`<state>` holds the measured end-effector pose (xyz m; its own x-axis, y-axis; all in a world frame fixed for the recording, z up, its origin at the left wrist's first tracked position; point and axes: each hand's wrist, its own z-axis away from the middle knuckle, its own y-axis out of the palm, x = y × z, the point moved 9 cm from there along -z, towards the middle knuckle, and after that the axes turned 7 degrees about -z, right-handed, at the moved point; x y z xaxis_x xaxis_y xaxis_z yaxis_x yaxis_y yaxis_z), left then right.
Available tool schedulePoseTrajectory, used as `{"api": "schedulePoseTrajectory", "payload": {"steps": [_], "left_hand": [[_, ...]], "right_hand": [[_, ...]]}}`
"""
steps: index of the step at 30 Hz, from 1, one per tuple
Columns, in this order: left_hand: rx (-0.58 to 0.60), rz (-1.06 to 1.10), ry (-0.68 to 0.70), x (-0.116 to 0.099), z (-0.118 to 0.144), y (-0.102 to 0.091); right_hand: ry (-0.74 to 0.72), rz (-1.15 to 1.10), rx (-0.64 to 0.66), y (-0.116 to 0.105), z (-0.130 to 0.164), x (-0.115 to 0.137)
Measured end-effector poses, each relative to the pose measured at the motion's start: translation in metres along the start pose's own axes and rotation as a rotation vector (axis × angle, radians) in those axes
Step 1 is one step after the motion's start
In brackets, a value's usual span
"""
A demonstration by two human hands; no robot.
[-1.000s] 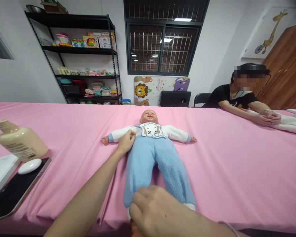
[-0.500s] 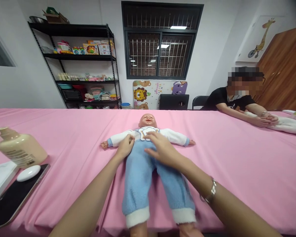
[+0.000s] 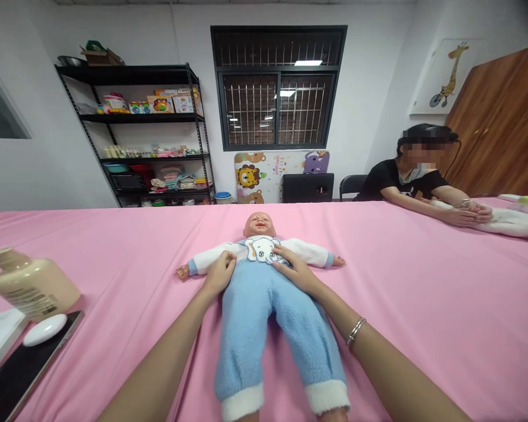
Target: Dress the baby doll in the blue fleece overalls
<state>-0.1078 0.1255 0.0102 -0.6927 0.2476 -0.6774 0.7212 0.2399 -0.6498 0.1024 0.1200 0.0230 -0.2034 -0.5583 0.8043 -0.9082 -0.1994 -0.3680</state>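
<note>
A baby doll [image 3: 250,305] lies on its back on the pink-covered table, head away from me and arms spread. It wears a white-sleeved, light blue fleece outfit with an animal-face patch [image 3: 264,251] on the chest. My left hand [image 3: 220,272] rests against the doll's side below the armpit on the left. Its fingers are curled in, and whether they pinch the cloth is hidden. On the other side of the chest lies my right hand [image 3: 297,271], fingers stretched over the edge of the patch, holding nothing.
At the left stand a beige pump bottle [image 3: 35,287], a phone [image 3: 30,366] with a white oval object [image 3: 45,330], and a white case [image 3: 0,340]. Another person [image 3: 405,170] leans over a white-clothed doll [image 3: 513,223] at the right. Black shelves [image 3: 136,117] stand behind.
My right hand has come down from above the doll's chest and belly onto the side of its chest, uncovering more of the patch. My left hand stays at the doll's side. The view has tilted up slightly.
</note>
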Motion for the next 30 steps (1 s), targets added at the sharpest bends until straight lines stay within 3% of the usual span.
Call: {"api": "schedulePoseTrajectory", "payload": {"steps": [9,15,19,28,30], "left_hand": [[0.012,-0.02,0.021,0.0,0.001,-0.001],[-0.162,-0.06,-0.075,0.003,0.004,-0.021],[-0.224,-0.056,-0.112,0.007,0.005,-0.03],[-0.146,-0.016,0.011,-0.017,0.007,-0.013],[-0.144,-0.006,0.034,-0.023,0.009,-0.012]], "right_hand": [[0.046,-0.017,-0.094,-0.021,-0.001,-0.023],[0.144,0.115,-0.187,-0.038,0.003,-0.044],[0.249,0.188,-0.17,-0.039,0.007,-0.059],[0.327,0.543,-0.107,-0.038,0.007,-0.068],[0.353,0.524,-0.119,-0.039,0.007,-0.071]]}}
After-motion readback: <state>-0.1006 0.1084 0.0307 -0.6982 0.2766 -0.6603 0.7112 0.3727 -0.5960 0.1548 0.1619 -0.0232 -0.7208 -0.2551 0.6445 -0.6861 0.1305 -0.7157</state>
